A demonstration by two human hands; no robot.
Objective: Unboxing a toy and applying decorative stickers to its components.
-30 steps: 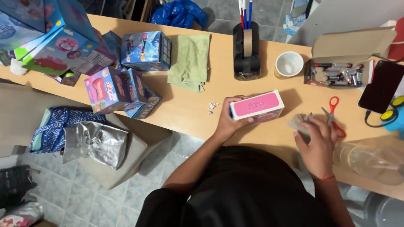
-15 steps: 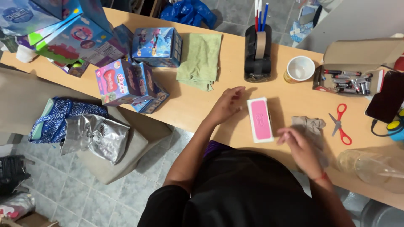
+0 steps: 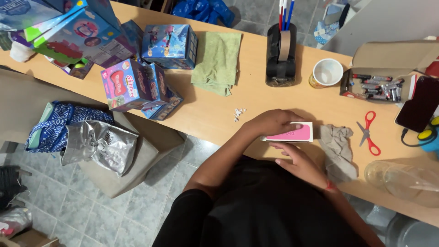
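Both hands on pink box [image 3: 292,133], flat on bench [image 3: 215,114]: left hand [image 3: 272,122] curled over its far-left end, right hand [image 3: 299,161] pressing its near edge. Crumpled grey cloth [image 3: 337,148] just beside; red scissors [image 3: 368,132] near.

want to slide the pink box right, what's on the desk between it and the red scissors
In the head view, a crumpled grey-brown cloth lies between the pink box and the red scissors, close beside the box's right end.
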